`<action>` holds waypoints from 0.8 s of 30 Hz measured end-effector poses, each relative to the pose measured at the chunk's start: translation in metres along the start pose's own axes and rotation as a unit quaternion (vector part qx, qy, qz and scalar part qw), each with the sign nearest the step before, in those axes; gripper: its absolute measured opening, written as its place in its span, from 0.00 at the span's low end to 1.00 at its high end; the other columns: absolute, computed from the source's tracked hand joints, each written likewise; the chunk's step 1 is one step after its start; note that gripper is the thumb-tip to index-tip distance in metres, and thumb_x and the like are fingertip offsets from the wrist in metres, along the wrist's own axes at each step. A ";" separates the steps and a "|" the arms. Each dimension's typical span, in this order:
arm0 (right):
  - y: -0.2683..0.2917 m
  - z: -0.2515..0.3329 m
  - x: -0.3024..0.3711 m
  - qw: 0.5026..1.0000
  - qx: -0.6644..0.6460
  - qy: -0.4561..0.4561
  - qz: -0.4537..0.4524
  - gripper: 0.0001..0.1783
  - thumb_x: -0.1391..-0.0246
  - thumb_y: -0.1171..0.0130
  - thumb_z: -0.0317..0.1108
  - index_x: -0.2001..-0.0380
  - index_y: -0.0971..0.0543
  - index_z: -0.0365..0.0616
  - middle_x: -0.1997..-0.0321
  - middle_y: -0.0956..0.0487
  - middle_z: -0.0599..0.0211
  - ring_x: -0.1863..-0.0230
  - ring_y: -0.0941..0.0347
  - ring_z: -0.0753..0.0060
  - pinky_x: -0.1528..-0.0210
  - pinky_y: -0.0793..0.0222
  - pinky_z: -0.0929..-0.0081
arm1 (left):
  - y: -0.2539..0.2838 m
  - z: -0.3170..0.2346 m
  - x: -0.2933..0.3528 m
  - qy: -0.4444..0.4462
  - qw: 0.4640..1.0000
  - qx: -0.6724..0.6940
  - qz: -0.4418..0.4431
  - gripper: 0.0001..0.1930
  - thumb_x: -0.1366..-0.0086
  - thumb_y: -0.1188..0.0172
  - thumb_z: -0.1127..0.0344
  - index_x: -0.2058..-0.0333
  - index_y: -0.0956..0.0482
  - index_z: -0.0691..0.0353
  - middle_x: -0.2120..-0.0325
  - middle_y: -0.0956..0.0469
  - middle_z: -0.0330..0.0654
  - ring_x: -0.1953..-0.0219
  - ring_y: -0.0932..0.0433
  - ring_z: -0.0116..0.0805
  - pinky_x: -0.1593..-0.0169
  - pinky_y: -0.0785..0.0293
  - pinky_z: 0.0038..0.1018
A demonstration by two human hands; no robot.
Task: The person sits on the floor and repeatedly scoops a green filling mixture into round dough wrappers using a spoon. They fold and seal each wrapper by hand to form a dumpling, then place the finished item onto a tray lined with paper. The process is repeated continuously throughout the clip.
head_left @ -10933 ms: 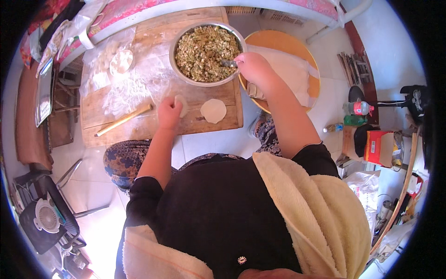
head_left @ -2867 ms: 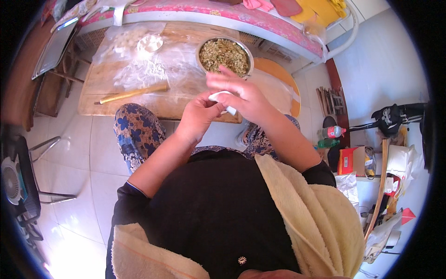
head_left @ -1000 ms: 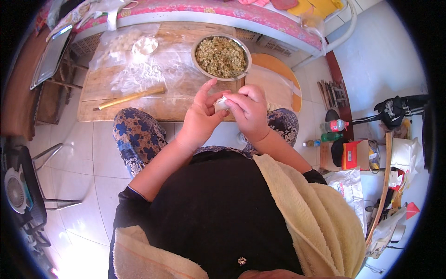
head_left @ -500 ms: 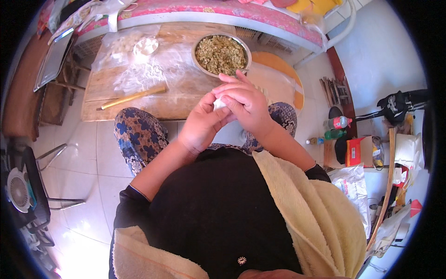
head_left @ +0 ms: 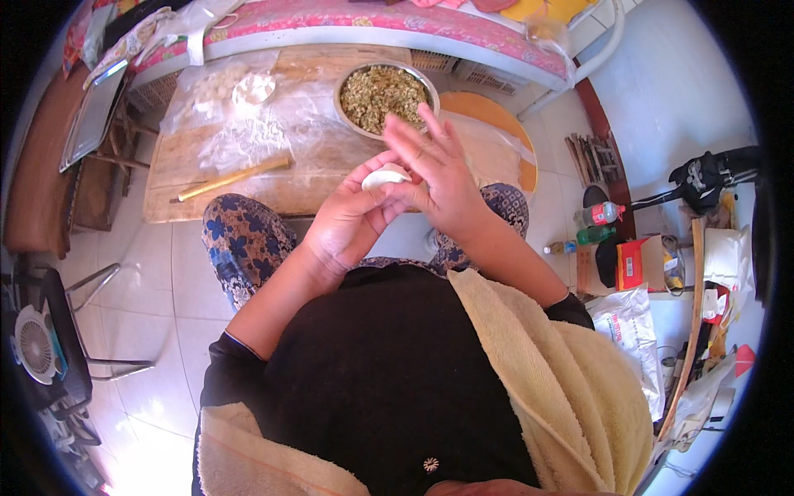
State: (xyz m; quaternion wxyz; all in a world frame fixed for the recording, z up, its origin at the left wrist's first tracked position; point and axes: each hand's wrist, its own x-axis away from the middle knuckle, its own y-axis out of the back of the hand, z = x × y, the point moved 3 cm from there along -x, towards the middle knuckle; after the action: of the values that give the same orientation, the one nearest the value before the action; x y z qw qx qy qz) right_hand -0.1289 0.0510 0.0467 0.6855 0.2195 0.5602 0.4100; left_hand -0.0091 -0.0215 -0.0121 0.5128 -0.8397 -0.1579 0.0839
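A small white dumpling (head_left: 385, 177) of folded dough rests in my left hand (head_left: 346, 213), whose fingers and thumb close around it from below and the left. My right hand (head_left: 447, 183) is beside it, with the thumb against the dough's near edge. The other right fingers are spread, raised and slightly blurred. Beyond my hands stands a metal bowl (head_left: 338, 106) of chopped green-brown filling (head_left: 385, 97). The side of the dumpling against my left palm is hidden.
A low wooden table (head_left: 186, 165) bears a rolling pin (head_left: 235, 179), scattered flour (head_left: 260, 128), a small white bowl (head_left: 253, 91) and pale dough pieces (head_left: 213, 91). Right of the metal bowl is a round orange board (head_left: 527, 140). My patterned knees (head_left: 244, 240) touch the table's near side.
My right fingers have lifted and spread away from the dumpling, leaving more of it in view. Both hands sit slightly farther left.
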 end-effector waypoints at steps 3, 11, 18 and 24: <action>0.015 0.006 0.001 0.995 -0.060 -0.026 -0.075 0.17 0.54 0.37 0.39 0.59 0.20 0.48 0.58 0.22 0.66 0.47 0.31 0.56 0.43 0.42 0.57 | -0.010 -0.004 0.000 -0.030 0.999 0.003 -0.035 0.20 0.36 0.46 0.76 0.46 0.36 0.61 0.52 0.28 0.44 0.49 0.26 0.36 0.41 0.31 0.32; 0.012 -0.001 0.009 0.996 -0.043 0.015 -0.073 0.10 0.62 0.34 0.29 0.72 0.23 0.46 0.69 0.27 0.67 0.63 0.31 0.61 0.59 0.39 0.65 | -0.004 0.004 -0.001 -0.015 0.999 0.005 -0.037 0.20 0.37 0.45 0.77 0.47 0.35 0.61 0.52 0.28 0.45 0.48 0.27 0.36 0.42 0.30 0.31; 0.014 0.007 0.004 0.994 -0.075 -0.003 -0.085 0.13 0.61 0.35 0.29 0.66 0.19 0.47 0.69 0.27 0.69 0.64 0.32 0.63 0.59 0.38 0.66 | -0.010 0.001 0.001 -0.008 0.999 -0.029 -0.027 0.20 0.37 0.45 0.77 0.46 0.35 0.61 0.52 0.28 0.44 0.48 0.27 0.34 0.43 0.28 0.29; 0.013 0.006 0.008 0.992 -0.069 0.066 -0.078 0.11 0.61 0.36 0.28 0.69 0.18 0.48 0.70 0.27 0.73 0.64 0.33 0.66 0.60 0.39 0.68 | -0.005 0.008 0.002 0.021 1.000 -0.001 -0.008 0.21 0.37 0.44 0.75 0.45 0.35 0.61 0.52 0.28 0.42 0.49 0.27 0.32 0.43 0.29 0.30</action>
State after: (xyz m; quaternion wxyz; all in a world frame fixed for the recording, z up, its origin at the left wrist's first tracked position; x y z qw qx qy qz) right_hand -0.1272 0.0662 0.0532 0.6905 0.0998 0.5895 0.4071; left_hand -0.0103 -0.0116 -0.0115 0.5155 -0.8405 -0.1545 0.0620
